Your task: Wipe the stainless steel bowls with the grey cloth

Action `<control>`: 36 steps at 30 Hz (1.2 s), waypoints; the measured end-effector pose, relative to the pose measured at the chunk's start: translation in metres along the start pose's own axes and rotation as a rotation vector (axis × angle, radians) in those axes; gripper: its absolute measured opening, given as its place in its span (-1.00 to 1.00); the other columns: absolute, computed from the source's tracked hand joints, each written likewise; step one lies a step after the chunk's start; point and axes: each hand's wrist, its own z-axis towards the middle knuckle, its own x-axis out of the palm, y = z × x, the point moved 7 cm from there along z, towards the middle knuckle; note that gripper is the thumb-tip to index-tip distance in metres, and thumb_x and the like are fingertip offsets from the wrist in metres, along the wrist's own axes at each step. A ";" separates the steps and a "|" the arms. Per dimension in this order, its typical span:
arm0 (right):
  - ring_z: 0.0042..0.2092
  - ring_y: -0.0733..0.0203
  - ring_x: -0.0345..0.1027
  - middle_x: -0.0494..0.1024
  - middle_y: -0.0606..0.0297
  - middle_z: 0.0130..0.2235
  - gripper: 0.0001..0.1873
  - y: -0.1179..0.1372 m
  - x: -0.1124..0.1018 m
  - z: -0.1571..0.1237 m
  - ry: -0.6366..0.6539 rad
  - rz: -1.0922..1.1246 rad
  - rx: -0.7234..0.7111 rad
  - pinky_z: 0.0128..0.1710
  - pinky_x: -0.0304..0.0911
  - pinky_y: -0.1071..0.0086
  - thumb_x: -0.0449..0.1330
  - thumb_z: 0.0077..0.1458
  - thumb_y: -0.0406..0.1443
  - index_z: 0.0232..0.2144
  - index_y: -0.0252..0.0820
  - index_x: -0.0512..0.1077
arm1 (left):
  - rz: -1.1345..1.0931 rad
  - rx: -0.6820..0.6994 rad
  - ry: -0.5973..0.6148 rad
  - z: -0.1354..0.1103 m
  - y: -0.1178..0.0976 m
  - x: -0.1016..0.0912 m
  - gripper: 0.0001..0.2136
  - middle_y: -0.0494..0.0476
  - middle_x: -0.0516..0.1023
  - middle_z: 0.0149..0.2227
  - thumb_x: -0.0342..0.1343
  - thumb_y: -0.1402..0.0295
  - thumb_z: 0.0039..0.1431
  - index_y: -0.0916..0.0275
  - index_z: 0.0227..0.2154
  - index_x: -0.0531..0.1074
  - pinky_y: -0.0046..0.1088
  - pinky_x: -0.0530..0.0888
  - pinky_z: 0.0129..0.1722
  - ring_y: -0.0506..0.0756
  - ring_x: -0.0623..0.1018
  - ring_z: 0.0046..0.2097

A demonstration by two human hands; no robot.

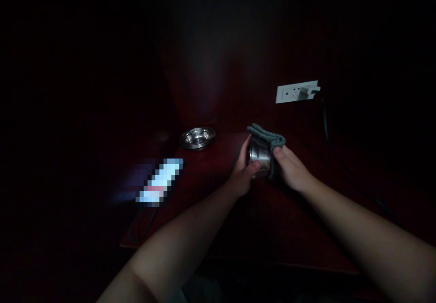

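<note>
A shiny metal bowl (260,154), tipped on its side, is held up over the dark red table between my two hands. My left hand (244,170) grips it from the left, its thumb across the metal near the rim. A folded grey-green cloth (269,135) lies over the top and the right side of the bowl. My right hand (291,166) presses this cloth against the bowl, thumb on the near side; its other fingers are mostly hidden behind.
Nested shallow metal bowls (197,138) stand at the back left of the table (262,235). Nearer, a lit phone-like screen (160,182), blurred out, has a thin cable below it. A wall socket (297,91) holds a plug, whose dark cord (326,126) runs down at the right. Surroundings are very dark.
</note>
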 end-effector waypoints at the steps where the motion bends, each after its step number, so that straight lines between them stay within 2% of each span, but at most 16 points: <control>1: 0.11 -0.05 0.35 0.55 0.24 0.04 -0.40 -0.002 0.002 0.000 0.016 0.048 0.004 0.19 0.16 0.04 0.06 0.12 0.16 0.01 -0.06 0.44 | -0.003 -0.001 -0.010 0.000 0.001 -0.001 -0.15 0.19 0.14 0.35 0.21 -0.03 0.01 0.05 0.32 -0.01 -0.18 0.15 0.28 0.27 0.17 0.34; 5: 0.23 -0.03 0.25 0.52 0.21 0.10 -0.28 -0.002 0.011 0.000 0.114 0.218 -0.032 0.20 0.17 0.06 -0.10 0.13 0.24 0.06 -0.06 0.42 | 0.004 -0.031 -0.056 0.001 0.011 -0.007 -0.15 0.23 0.23 0.29 0.19 -0.07 0.00 0.09 0.31 0.04 -0.15 0.24 0.21 0.32 0.24 0.29; 8: 0.27 0.00 0.19 0.48 0.26 0.15 -0.30 0.008 0.011 0.001 0.127 0.245 -0.064 0.26 0.09 0.06 -0.21 0.22 0.19 0.00 -0.04 0.49 | -0.004 -0.050 -0.064 0.000 0.015 -0.009 -0.20 0.22 0.29 0.25 0.19 -0.05 0.02 0.10 0.29 0.09 -0.18 0.26 0.18 0.30 0.30 0.24; 11: 0.27 0.03 0.19 0.45 0.30 0.17 -0.47 0.020 0.006 0.002 0.088 0.158 -0.107 0.32 -0.03 0.07 -0.11 0.28 0.05 -0.10 -0.03 0.57 | -0.064 -0.077 -0.055 -0.002 0.018 -0.005 -0.27 0.18 0.39 0.15 0.18 -0.02 0.04 0.07 0.26 0.14 -0.21 0.32 0.12 0.24 0.43 0.13; 14: 0.21 0.03 0.28 0.48 0.27 0.14 -0.66 0.029 0.004 0.001 0.055 0.050 -0.154 0.29 0.04 0.03 0.06 0.26 -0.09 -0.14 -0.02 0.59 | -0.111 -0.119 -0.089 -0.003 0.023 -0.003 -0.34 0.13 0.46 0.06 0.17 -0.01 0.07 0.06 0.22 0.21 -0.21 0.38 0.05 0.20 0.49 0.04; 17: 0.19 0.02 0.30 0.47 0.21 0.14 -0.72 0.037 0.006 -0.003 0.044 -0.093 -0.241 0.25 0.10 -0.01 0.13 0.23 -0.16 -0.09 -0.01 0.56 | -0.126 -0.111 -0.157 -0.003 0.027 -0.005 -0.42 0.11 0.48 0.04 0.13 0.00 0.11 0.08 0.17 0.27 -0.22 0.35 0.10 0.19 0.46 0.07; 21: 0.27 -0.01 0.17 0.34 0.16 0.23 -0.58 0.042 0.016 -0.011 0.073 -0.322 -0.365 0.28 0.03 -0.04 0.15 0.21 -0.20 0.12 0.00 0.40 | -0.164 -0.120 -0.222 0.000 0.035 -0.010 -0.46 0.12 0.51 0.02 0.10 -0.01 0.13 0.14 0.11 0.33 -0.21 0.32 0.14 0.20 0.45 0.10; 24: 0.33 -0.04 0.05 0.19 0.14 0.31 -0.47 0.042 0.024 -0.016 0.104 -0.444 -0.398 0.30 -0.01 -0.07 0.14 0.21 -0.22 0.22 0.03 0.26 | -0.214 -0.131 -0.283 0.002 0.036 -0.013 -0.47 0.15 0.47 0.09 0.08 -0.01 0.13 0.18 0.09 0.36 -0.21 0.29 0.19 0.22 0.40 0.17; 29: 0.37 -0.06 -0.08 0.02 0.11 0.37 -0.37 0.041 0.032 -0.020 0.162 -0.562 -0.405 0.31 -0.04 -0.08 0.17 0.18 -0.24 0.27 0.02 0.15 | -0.326 -0.156 -0.386 0.003 0.027 -0.008 -0.51 0.19 0.50 0.08 0.00 0.03 0.19 0.25 0.06 0.41 -0.25 0.28 0.21 0.19 0.42 0.17; 32: 0.37 -0.07 -0.08 0.00 0.08 0.37 -0.36 0.039 0.035 -0.021 0.188 -0.606 -0.419 0.31 -0.02 -0.06 0.18 0.17 -0.23 0.27 -0.01 0.15 | -0.419 -0.217 -0.419 0.002 0.021 -0.003 -0.49 0.22 0.55 0.01 -0.10 0.00 0.24 0.29 -0.01 0.46 -0.25 0.31 0.18 0.20 0.47 0.12; 36: 0.37 -0.08 -0.09 0.02 0.05 0.36 -0.36 0.036 0.037 -0.021 0.204 -0.671 -0.452 0.30 -0.01 -0.07 0.15 0.19 -0.21 0.28 -0.03 0.10 | -0.554 -0.253 -0.413 0.003 0.012 -0.003 -0.37 0.24 0.55 0.00 -0.22 -0.12 0.24 0.29 -0.01 0.47 -0.26 0.32 0.17 0.22 0.48 0.12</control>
